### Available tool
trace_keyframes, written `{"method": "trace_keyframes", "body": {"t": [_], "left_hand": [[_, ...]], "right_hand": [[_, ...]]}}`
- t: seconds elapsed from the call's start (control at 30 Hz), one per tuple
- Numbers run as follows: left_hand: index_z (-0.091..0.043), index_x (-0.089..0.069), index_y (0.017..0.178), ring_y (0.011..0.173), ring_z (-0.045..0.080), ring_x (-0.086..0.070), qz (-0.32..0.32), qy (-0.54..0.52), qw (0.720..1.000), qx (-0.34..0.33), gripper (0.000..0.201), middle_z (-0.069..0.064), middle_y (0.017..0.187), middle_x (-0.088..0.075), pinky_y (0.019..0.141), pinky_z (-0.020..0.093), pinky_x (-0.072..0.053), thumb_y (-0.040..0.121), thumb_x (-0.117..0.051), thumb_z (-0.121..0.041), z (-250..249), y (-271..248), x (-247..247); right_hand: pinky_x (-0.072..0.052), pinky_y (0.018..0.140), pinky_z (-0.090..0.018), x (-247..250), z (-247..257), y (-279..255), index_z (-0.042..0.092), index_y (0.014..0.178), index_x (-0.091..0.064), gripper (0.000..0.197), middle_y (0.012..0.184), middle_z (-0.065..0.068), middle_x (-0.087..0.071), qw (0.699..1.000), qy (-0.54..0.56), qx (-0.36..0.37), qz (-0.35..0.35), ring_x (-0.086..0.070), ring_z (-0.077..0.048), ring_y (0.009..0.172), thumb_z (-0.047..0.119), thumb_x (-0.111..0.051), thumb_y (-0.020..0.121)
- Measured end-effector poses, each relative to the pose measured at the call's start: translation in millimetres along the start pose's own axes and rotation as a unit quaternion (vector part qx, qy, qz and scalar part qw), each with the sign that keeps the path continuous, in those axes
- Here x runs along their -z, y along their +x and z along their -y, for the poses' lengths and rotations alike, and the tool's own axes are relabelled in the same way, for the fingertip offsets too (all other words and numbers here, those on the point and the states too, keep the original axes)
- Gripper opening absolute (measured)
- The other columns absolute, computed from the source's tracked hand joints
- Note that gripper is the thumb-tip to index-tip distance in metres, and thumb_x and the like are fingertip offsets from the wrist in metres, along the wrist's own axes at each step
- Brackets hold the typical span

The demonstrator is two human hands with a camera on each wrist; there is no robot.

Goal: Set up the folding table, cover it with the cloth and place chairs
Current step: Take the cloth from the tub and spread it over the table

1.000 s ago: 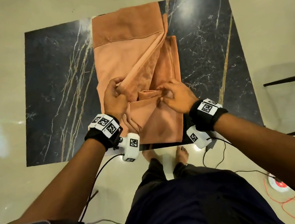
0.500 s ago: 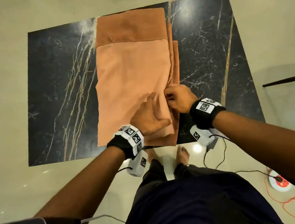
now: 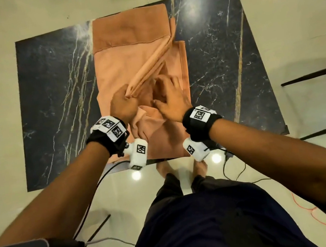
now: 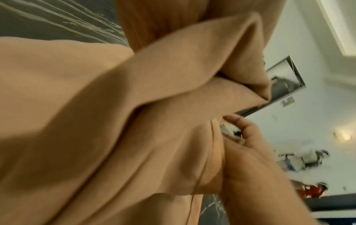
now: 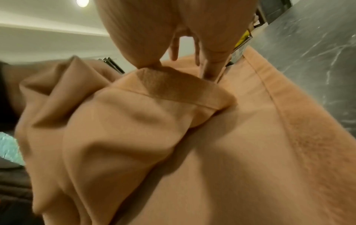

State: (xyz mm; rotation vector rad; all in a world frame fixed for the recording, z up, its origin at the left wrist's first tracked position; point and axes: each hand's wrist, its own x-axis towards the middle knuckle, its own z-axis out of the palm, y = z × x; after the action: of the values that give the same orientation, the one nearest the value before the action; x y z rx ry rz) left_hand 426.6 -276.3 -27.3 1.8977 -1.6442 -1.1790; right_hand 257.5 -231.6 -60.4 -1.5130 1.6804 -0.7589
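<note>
Two hands (image 3: 123, 106) (image 3: 170, 99) on cloth (image 3: 138, 61) lying lengthwise across table (image 3: 53, 92).

dim, warm | glare on floor (image 3: 136, 175) | wrist views blurred

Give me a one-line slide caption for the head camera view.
Left hand grips a cloth fold on the marble table; right hand works beside it.

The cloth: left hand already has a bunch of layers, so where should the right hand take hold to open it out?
Probably the turned-up hemmed corner of the cloth, just under the right hand. Come from above and pinch its edge: it stands free of the layer below, while the rest lies flat on the table. The left hand grips the bunched folds.
</note>
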Motion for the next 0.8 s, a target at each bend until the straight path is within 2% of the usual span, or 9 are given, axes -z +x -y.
{"method": "trace_keyframes", "body": {"t": [0.07, 0.17, 0.3, 0.37, 0.43, 0.5, 0.57, 0.73, 0.8], "left_hand": [[-0.02, -0.069, 0.103, 0.095, 0.026, -0.065, -0.051, -0.076, 0.996, 0.015, 0.039, 0.003, 0.1, -0.07, 0.086, 0.037, -0.055, 0.076, -0.049, -0.001, 6, 7, 21], [-0.022, -0.063, 0.076, 0.07, 0.015, -0.059, -0.095, -0.125, 0.987, 0.032, 0.036, 0.002, 0.077, -0.063, 0.067, 0.028, -0.052, 0.073, -0.049, 0.012, 21, 11, 53], [-0.021, -0.058, 0.068, 0.062, 0.009, -0.053, -0.163, -0.165, 0.97, 0.078, 0.035, -0.003, 0.069, -0.057, 0.054, 0.019, -0.047, 0.072, -0.05, 0.013, 47, 7, 109], [-0.02, -0.059, 0.064, 0.057, 0.015, -0.055, -0.199, -0.154, 0.96, 0.12, 0.029, -0.001, 0.063, -0.055, 0.052, 0.025, -0.048, 0.068, -0.052, 0.009, 74, 10, 144], [-0.018, -0.06, 0.068, 0.052, 0.028, -0.059, -0.221, -0.096, 0.961, 0.135, 0.02, 0.009, 0.055, -0.049, 0.049, 0.044, -0.052, 0.056, -0.054, -0.003, 108, 18, 178], [-0.013, -0.065, 0.083, 0.074, 0.045, -0.066, -0.233, 0.009, 0.959, 0.16, 0.029, 0.024, 0.068, -0.058, 0.063, 0.057, -0.053, 0.056, -0.054, -0.015, 133, 19, 203], [-0.007, -0.066, 0.099, 0.095, 0.051, -0.061, -0.233, 0.138, 0.945, 0.182, 0.033, 0.032, 0.095, -0.064, 0.08, 0.053, -0.05, 0.07, -0.051, -0.012, 137, 5, 217], [-0.007, -0.046, 0.136, 0.124, 0.048, -0.045, -0.254, 0.273, 0.91, 0.18, 0.055, 0.028, 0.133, -0.048, 0.099, 0.059, -0.039, 0.084, -0.055, -0.02, 150, -14, 215], [-0.01, -0.043, 0.137, 0.126, 0.045, -0.041, -0.241, 0.325, 0.907, 0.118, 0.057, 0.025, 0.137, -0.045, 0.097, 0.061, -0.038, 0.085, -0.06, -0.022, 154, -14, 199]], "right_hand": [[-0.046, 0.101, -0.041, -12, -3, 2, 0.022, 0.146, -0.038, 0.063, 0.143, -0.013, -0.039, 0.995, -0.055, -0.034, 0.082, -0.054, -0.033, 0.122, 0.026, -0.063, 0.088], [-0.044, 0.101, -0.044, -26, 0, 4, 0.016, 0.142, -0.047, 0.05, 0.132, -0.018, -0.052, 0.98, -0.098, 0.007, 0.173, -0.054, -0.038, 0.119, 0.035, -0.055, 0.097], [-0.044, 0.103, -0.046, -35, 4, 6, 0.01, 0.135, -0.054, 0.05, 0.133, -0.015, -0.05, 0.996, -0.053, 0.064, 0.04, -0.054, -0.035, 0.117, 0.035, -0.059, 0.091], [-0.042, 0.106, -0.043, -39, 1, 6, 0.014, 0.143, -0.047, 0.058, 0.141, -0.015, -0.044, 0.996, -0.056, 0.03, 0.06, -0.052, -0.035, 0.121, 0.033, -0.062, 0.09], [-0.036, 0.113, -0.044, -46, -5, 4, 0.021, 0.151, -0.035, 0.07, 0.15, -0.016, -0.037, 0.977, -0.142, -0.005, 0.159, -0.04, -0.037, 0.137, 0.039, -0.062, 0.089], [-0.027, 0.119, -0.053, -55, -11, -4, 0.029, 0.154, -0.027, 0.079, 0.16, -0.019, -0.02, 0.936, -0.267, 0.011, 0.23, -0.014, -0.044, 0.149, 0.048, -0.063, 0.087], [-0.019, 0.118, -0.06, -59, -14, -14, 0.036, 0.154, -0.022, 0.079, 0.166, -0.016, 0.001, 0.908, -0.336, 0.02, 0.251, 0.003, -0.049, 0.15, 0.054, -0.061, 0.088], [-0.016, 0.119, -0.061, -60, -10, -8, 0.039, 0.155, -0.017, 0.081, 0.166, -0.015, 0.007, 0.892, -0.365, -0.016, 0.266, 0.003, -0.054, 0.148, 0.056, -0.058, 0.086], [-0.021, 0.119, -0.059, -62, -2, -5, 0.035, 0.155, -0.016, 0.084, 0.164, -0.018, 0.002, 0.882, -0.379, -0.025, 0.278, -0.004, -0.058, 0.145, 0.052, -0.059, 0.084]]}}
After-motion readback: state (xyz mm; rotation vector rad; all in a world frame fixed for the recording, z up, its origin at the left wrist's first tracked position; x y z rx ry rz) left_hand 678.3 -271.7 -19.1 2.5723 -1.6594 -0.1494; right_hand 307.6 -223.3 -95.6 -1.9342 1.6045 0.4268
